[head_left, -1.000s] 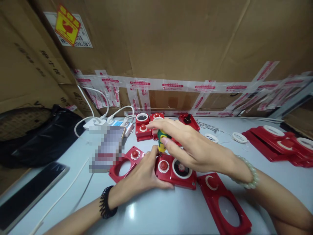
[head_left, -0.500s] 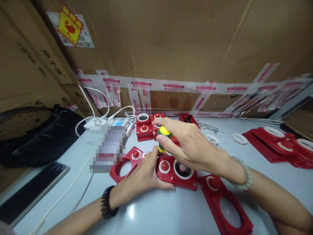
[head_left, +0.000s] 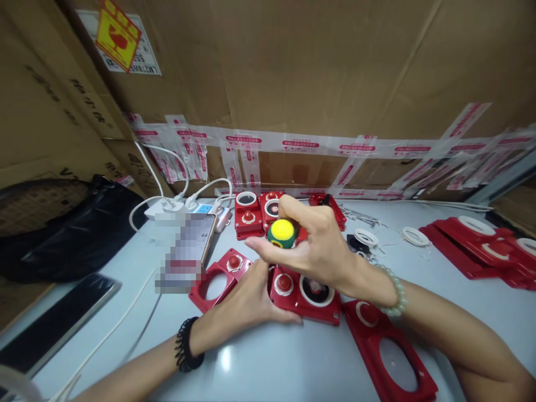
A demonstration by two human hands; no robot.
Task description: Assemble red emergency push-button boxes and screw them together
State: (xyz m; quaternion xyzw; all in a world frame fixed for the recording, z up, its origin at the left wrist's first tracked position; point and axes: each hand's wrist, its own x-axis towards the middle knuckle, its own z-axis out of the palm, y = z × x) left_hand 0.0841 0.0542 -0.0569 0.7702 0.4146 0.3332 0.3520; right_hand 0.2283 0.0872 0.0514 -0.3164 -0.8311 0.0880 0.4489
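My left hand (head_left: 247,296) grips the left end of a red plastic box (head_left: 288,304), its thumb along the near edge. That box carries a red dome button (head_left: 285,283) in a white ring and a round black grille (head_left: 315,290) with a white rim. In my right hand (head_left: 318,245) is a screwdriver (head_left: 282,233) with a yellow and green handle, held upright over the box's far left part. Its thumb lies loosely along the near side of the handle. The handle and my left fingers hide the screwdriver's tip.
Red cover plates (head_left: 391,357) lie at right front, with another cover (head_left: 228,273) left of my hand. Finished-looking red boxes (head_left: 248,215) stand behind. White rings (head_left: 415,237) and stacked red covers (head_left: 477,251) are at right; a phone (head_left: 196,237) leans against a power strip (head_left: 224,215).
My right hand has shifted its hold on the screwdriver, with the thumb now stretched out left and the handle's yellow end facing me more. My left hand keeps the box in place.
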